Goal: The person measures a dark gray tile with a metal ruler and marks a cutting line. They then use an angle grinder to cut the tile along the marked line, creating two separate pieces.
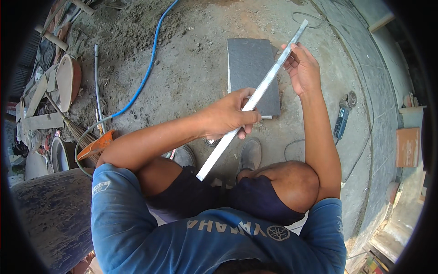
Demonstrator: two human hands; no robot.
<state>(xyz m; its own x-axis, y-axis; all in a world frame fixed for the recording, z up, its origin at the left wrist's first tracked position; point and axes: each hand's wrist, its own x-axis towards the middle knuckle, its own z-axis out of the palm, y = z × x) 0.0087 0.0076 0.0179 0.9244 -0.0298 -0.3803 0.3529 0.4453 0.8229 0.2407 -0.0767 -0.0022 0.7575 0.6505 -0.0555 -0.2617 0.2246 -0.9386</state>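
Observation:
A long, straight, silvery metal bar [269,81] slants across the view, its near end above my lap and its far end up to the right. My left hand [232,114] is closed around its lower middle, thumb on top. Near the far end, my right hand [302,68] pinches the bar between thumb and fingers, palm partly turned up. Below the bar, a dark grey rectangular tile [248,59] lies on the ground, partly hidden by the bar and my left hand.
An angle grinder [343,116] with a cable lies on the right. To the left run a blue hose [154,50] and a grey pipe [97,77], near a stick broom [73,128] and an orange object [98,145]. Loose soil [123,32] is heaped at the far left.

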